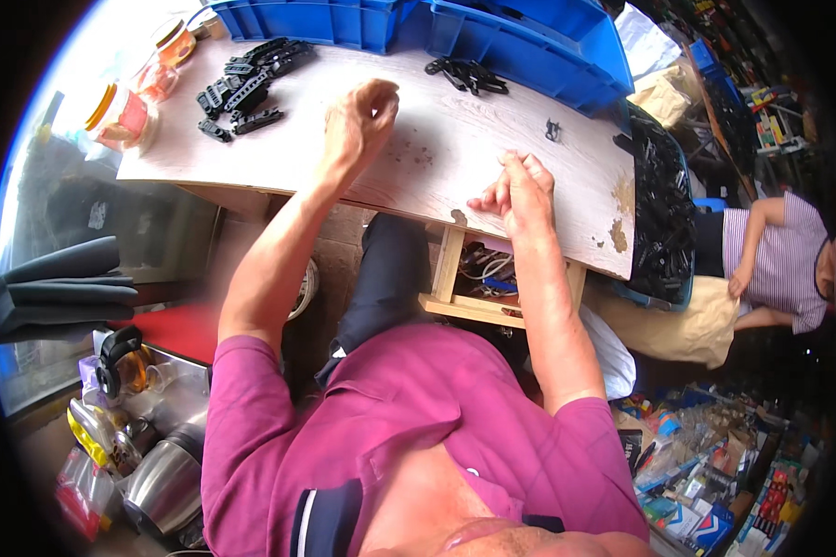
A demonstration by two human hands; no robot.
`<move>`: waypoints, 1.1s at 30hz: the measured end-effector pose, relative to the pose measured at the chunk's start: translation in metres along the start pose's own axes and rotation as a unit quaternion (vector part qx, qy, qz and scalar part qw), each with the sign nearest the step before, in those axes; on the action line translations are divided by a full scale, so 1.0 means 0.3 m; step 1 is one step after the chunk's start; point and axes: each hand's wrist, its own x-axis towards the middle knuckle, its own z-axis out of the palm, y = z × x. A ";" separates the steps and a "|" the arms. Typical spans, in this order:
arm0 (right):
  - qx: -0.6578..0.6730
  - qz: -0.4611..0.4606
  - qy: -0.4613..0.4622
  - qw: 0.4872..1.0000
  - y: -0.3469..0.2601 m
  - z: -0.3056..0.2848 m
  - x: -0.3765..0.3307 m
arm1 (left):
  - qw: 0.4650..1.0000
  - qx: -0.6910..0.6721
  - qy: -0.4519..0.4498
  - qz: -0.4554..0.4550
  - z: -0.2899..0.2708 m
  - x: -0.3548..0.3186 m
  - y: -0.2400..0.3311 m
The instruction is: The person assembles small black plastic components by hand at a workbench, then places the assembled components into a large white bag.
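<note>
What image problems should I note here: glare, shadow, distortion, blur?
All in the head view: strong glare washes out the upper left, around the jars; fisheye distortion bends the table edges; a black rim surrounds the picture; deep shadow hides detail around the co-worker; left hand and right hand are well lit.

Worn pale table (581,200) with open wooden drawer (469,310), bright light (65,74) at left.

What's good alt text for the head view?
A person's curled left hand and curled right hand over a pale wood-grain table; whether they hold anything is unclear. Beyond lie two clusters of small black parts, near two blue plastic bins.
</note>
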 end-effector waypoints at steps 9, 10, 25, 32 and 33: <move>-0.164 -0.008 0.239 0.957 -0.146 -0.137 0.181 | 0.995 -0.061 -0.068 -0.027 0.059 -0.142 0.107; -0.164 -0.009 0.241 0.956 -0.155 -0.141 0.198 | 0.995 -0.065 -0.069 -0.035 0.060 -0.148 0.118; -0.223 0.043 0.071 0.971 -0.158 -0.139 0.188 | 0.968 -0.244 -0.034 -0.036 0.181 -0.189 0.166; -0.079 0.054 -0.151 0.984 -0.047 -0.031 0.065 | 0.968 -0.232 -0.098 -0.014 0.179 -0.178 0.209; -0.072 0.053 -0.128 0.988 -0.030 -0.031 0.064 | 0.969 -0.229 -0.095 -0.015 0.172 -0.182 0.208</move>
